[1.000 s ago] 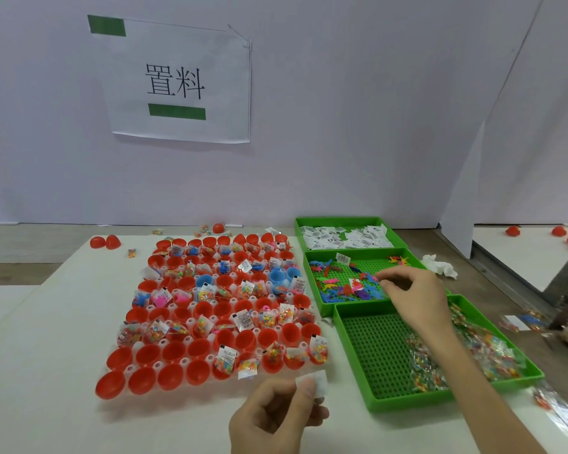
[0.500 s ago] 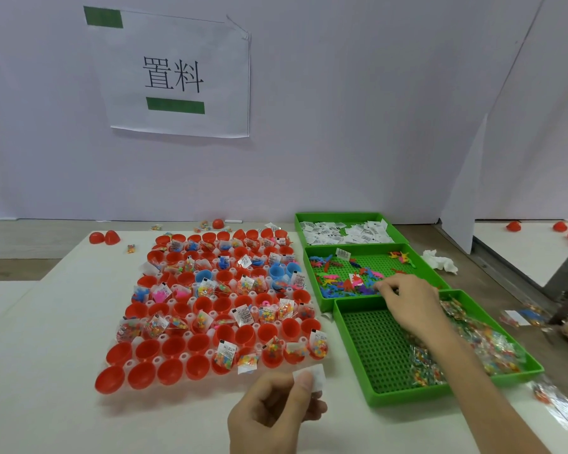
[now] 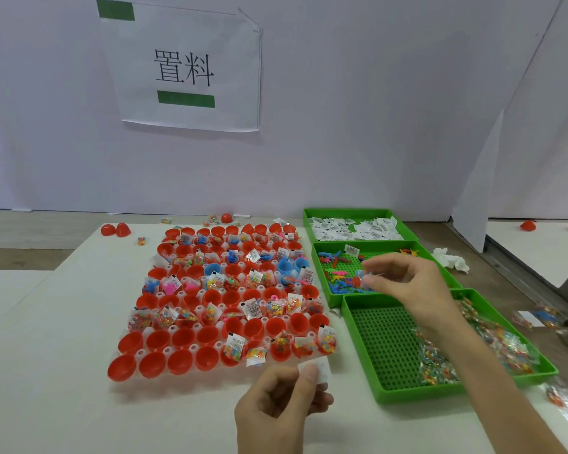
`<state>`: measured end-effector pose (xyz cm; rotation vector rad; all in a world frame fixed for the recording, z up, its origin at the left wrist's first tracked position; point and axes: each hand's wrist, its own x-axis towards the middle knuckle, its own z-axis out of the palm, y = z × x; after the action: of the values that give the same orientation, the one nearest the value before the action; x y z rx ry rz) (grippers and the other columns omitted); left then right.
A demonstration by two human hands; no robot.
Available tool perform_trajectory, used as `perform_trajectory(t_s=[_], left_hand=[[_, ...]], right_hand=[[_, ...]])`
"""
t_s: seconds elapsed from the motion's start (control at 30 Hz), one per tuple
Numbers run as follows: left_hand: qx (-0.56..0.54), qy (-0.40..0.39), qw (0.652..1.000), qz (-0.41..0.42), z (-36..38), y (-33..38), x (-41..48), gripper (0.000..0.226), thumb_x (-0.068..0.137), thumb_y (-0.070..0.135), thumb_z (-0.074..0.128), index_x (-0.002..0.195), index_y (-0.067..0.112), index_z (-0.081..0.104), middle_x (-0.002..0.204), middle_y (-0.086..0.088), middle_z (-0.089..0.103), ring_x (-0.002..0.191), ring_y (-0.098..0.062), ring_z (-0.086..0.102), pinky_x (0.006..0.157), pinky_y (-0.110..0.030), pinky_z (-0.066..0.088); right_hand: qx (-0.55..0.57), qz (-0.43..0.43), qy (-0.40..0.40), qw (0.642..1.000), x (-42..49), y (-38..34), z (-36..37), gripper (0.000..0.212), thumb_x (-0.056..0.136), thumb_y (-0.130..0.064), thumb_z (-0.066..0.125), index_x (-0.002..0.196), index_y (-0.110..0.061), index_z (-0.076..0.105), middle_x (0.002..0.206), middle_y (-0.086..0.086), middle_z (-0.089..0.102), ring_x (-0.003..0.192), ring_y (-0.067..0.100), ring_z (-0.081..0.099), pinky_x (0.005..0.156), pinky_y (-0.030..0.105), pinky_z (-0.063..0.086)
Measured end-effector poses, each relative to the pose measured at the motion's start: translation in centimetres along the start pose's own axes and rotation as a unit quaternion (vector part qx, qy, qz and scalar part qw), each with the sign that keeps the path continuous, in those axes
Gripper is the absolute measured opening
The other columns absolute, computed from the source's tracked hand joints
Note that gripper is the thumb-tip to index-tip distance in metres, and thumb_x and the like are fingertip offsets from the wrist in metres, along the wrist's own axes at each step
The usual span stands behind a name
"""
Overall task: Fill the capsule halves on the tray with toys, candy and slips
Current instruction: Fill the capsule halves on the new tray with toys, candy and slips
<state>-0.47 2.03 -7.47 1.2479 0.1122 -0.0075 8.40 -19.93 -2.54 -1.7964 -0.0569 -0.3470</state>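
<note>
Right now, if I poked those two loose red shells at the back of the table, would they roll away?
Probably they would skid or wobble off: the red shells are rounded and lie loose on the smooth table, outside the tray. They look hollow and thin, so likely very light.
</note>
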Motion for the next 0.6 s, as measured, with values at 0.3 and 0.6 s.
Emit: perform_trajectory(t_s=[0.3, 0.6], left_hand=[[-0.011, 0.041, 0.999, 0.011, -0.1, -0.3, 0.2, 0.008, 0.073, 0.008, 0.074, 0.066, 0.012, 0.076, 0.061, -0.021, 0.069, 0.052, -0.031, 0.068, 0.050, -0.027, 0.056], [-0.036, 0.079, 0.995, 0.042, -0.2, -0.3, 0.2, 0.008, 0.063, 0.020, 0.071, 0.066, 0.015, 0.076, 0.062, -0.019, 0.070, 0.052, -0.030, 0.069, 0.048, -0.026, 0.056]], right_hand=[[0.063, -0.033, -0.376, 0.924, -3.1, -3.1, 3.7, 0.020, 0.080, -0.004, 0.080, 0.098, -0.013, 0.077, 0.092, 0.012, 0.076, 0.088, 0.025, 0.073, 0.080, 0.030, 0.056], [0.020, -0.043, -0.339, 0.940, -3.9, -3.4, 5.3, 0.020, 0.077, -0.009, 0.085, 0.094, -0.012, 0.075, 0.084, 0.006, 0.074, 0.078, 0.019, 0.072, 0.072, 0.025, 0.055]])
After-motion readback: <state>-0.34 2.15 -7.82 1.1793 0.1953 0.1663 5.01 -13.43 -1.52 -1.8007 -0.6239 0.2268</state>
